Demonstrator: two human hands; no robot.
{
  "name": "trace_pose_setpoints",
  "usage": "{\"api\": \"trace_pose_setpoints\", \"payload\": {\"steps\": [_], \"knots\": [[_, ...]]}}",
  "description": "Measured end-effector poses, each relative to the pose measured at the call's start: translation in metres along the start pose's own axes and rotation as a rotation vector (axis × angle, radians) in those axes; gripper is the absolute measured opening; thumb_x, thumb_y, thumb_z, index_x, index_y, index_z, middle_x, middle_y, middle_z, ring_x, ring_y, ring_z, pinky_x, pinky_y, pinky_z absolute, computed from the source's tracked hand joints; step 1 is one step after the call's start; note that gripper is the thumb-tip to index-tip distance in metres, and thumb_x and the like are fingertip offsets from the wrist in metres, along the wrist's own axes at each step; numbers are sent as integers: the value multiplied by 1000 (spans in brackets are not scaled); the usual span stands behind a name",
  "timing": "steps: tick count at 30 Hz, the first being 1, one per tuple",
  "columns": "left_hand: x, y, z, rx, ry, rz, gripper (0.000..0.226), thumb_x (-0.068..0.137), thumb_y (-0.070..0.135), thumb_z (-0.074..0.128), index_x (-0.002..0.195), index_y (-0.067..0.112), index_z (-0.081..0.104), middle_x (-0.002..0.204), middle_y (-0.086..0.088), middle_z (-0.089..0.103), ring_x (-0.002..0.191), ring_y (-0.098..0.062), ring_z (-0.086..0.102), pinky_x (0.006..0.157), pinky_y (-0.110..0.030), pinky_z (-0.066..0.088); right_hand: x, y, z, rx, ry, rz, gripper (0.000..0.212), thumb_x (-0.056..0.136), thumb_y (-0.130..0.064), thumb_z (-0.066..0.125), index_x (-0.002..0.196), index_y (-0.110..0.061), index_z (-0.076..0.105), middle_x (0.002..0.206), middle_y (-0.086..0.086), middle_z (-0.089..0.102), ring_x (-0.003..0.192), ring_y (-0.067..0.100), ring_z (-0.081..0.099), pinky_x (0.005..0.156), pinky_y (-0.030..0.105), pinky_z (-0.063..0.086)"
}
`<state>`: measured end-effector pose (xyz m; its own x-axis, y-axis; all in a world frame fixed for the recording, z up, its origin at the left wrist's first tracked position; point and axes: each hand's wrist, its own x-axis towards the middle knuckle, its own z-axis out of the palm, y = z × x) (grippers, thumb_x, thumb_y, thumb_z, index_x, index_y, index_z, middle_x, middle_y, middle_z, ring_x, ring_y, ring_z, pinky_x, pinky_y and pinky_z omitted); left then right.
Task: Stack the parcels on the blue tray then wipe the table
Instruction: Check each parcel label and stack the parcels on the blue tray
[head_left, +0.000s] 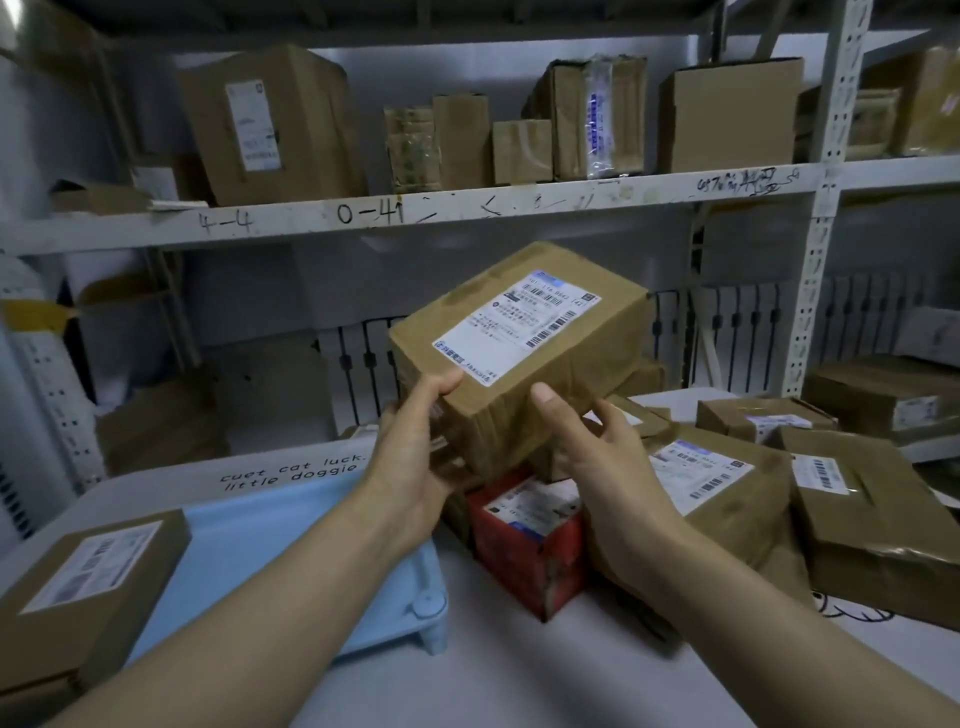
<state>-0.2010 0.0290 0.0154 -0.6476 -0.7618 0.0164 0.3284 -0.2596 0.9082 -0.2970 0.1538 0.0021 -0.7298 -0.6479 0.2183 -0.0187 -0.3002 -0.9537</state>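
Note:
A brown taped parcel (524, 343) with a white shipping label hangs tilted in the air above the table. My left hand (415, 452) grips its near left corner, thumb on top. My right hand (602, 457) is at its near right side, thumb against the box and fingers spread loosely. The blue tray (291, 540) lies on the table at the left, below my left forearm. A flat brown parcel (88, 587) rests on the tray's left part. A red box (535, 540) stands just right of the tray. Several brown parcels (727, 483) lie to the right.
The white table (519, 670) shows bare surface in front. Behind it stands a metal rack; its upper shelf (467, 208) holds several cardboard boxes. More boxes lie on a lower shelf (883, 400) at the right and in the dim left background.

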Motion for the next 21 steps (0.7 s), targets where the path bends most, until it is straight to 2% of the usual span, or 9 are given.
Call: {"api": "trace_pose_setpoints", "payload": {"steps": [2,3,6,8,12,13,15,18,21], "knots": [[-11,0,-13,-15,-20,39,85,57,45,81,134,19,56,125,-14,68,115,-33,65,75,-42,59,0,4,15,95,-57,60,93,65,-65,82,141,-26,47,126,-7,69,115,15,67,93,35,54],[-15,-1,-21,-6,-16,58,87,56,44,81,136,19,54,125,-12,69,116,-32,65,74,-42,59,0,5,22,138,-94,89,94,61,-67,82,140,-27,49,125,-5,70,115,19,67,91,40,55],[-25,-4,-49,26,13,92,92,55,39,83,138,23,47,124,-11,69,115,-33,65,87,-52,57,-3,11,40,171,-168,138,68,70,-55,80,129,-30,59,114,-6,75,107,21,70,79,39,55],[-32,-4,-68,48,26,82,95,55,38,84,140,25,45,122,-9,70,112,-30,67,93,-54,54,-5,17,46,177,-198,169,58,75,-44,76,128,-27,61,108,-4,77,98,20,74,82,42,57],[-43,5,-98,111,128,62,92,57,51,88,136,23,51,114,-6,69,108,-25,66,98,-51,51,-7,26,49,166,-241,245,37,89,-33,65,124,-20,63,80,-4,78,59,8,70,69,38,57],[-45,10,-103,130,153,57,80,61,53,84,130,23,57,107,-4,70,104,-24,66,98,-49,51,-8,27,48,147,-258,265,35,90,-32,63,123,-20,64,77,-3,77,61,10,70,70,40,58],[-49,19,-112,181,169,37,57,68,59,70,113,23,68,89,1,73,94,-20,65,92,-42,52,-9,29,45,81,-290,287,32,89,-34,60,118,-21,66,86,3,79,86,24,73,85,48,58],[-53,28,-121,279,105,-35,64,75,66,64,120,21,69,98,-5,74,90,-23,66,79,-36,51,-12,33,41,28,-314,357,27,88,-37,60,106,-20,70,107,15,76,110,37,66,106,55,45],[-58,32,-123,311,46,-103,57,77,59,66,119,20,70,114,-12,74,111,-31,67,104,-46,48,-14,36,39,-10,-361,417,38,77,-42,64,105,-18,73,118,19,72,125,43,57,115,57,34]]}}
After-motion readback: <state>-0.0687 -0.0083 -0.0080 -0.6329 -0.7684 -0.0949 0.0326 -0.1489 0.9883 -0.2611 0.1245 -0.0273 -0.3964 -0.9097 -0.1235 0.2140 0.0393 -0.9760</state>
